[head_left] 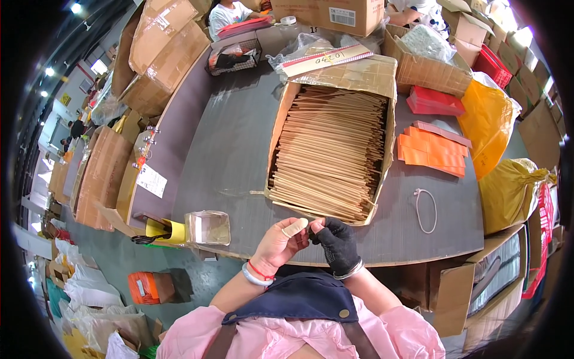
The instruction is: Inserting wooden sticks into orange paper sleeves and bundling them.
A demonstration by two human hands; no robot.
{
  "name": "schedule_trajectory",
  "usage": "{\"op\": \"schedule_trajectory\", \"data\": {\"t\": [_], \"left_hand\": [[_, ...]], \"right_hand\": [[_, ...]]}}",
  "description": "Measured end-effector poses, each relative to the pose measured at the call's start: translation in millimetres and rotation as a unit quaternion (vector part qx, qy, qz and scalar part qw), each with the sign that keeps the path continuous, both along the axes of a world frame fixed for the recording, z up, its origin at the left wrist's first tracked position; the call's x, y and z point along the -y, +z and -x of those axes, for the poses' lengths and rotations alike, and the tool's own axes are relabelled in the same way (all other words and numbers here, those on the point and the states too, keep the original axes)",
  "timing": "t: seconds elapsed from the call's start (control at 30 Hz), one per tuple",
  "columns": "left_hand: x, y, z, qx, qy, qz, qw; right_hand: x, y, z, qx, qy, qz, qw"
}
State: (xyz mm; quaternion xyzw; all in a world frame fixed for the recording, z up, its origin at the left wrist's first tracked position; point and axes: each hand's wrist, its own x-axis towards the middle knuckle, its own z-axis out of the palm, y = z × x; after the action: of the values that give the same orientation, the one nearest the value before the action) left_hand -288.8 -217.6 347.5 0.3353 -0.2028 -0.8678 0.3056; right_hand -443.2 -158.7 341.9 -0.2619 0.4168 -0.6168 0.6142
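My left hand (276, 243) and my right hand (337, 244) meet at the table's near edge, just below an open cardboard box (274, 140). The left is bare, with a beige covering on one finger and a red cord and pale bangle at the wrist. A black glove with bare fingertips covers the right. Fingers of both hands are pinched together at the tips; whatever lies between them is too small to make out. Thin wooden sticks (329, 149) fill the box, lying crosswise in a dense pile.
Orange sheets (431, 149) and a red stack (435, 100) lie right of the box, above a white loop (426, 210). A clear plastic container (207, 228) and yellow holder (165, 231) sit at the left edge. A wire basket (234, 57) stands at the back. Cartons and sacks surround the table.
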Motion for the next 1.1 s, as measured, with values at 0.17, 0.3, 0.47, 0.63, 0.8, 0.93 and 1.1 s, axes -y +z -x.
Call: {"op": "schedule_trajectory", "data": {"t": [0.17, 0.3, 0.47, 0.63, 0.8, 0.93, 1.1], "left_hand": [[2.4, -5.7, -2.2, -0.021, -0.007, -0.014, 1.0], [1.9, -6.5, -1.2, -0.01, 0.001, -0.014, 1.0], [-1.9, -2.7, 2.5, -0.005, 0.016, -0.022, 1.0], [-12.7, 11.6, 8.5, 0.349, 0.079, 0.475, 0.804], [-12.3, 21.5, 11.3, 0.38, 0.129, 0.648, 0.648], [-12.1, 25.5, 10.6, 0.394, 0.139, 0.731, 0.54], [-12.4, 30.5, 13.0, 0.399, 0.156, 0.758, 0.493]], "right_hand": [[-0.1, -8.8, 0.4, -0.019, 0.008, 0.004, 1.0], [-1.0, -8.9, -0.7, -0.003, 0.007, 0.009, 1.0], [-1.4, -11.3, 0.8, -0.011, 0.015, 0.013, 1.0], [-5.0, -14.3, 2.3, 0.02, 0.023, 0.027, 0.999], [-9.0, -6.7, 4.5, 0.076, 0.028, 0.013, 0.997], [-8.0, -11.0, 6.9, 0.036, 0.053, 0.046, 0.997], [-8.8, -11.1, 6.6, 0.067, 0.047, 0.03, 0.996]]}}
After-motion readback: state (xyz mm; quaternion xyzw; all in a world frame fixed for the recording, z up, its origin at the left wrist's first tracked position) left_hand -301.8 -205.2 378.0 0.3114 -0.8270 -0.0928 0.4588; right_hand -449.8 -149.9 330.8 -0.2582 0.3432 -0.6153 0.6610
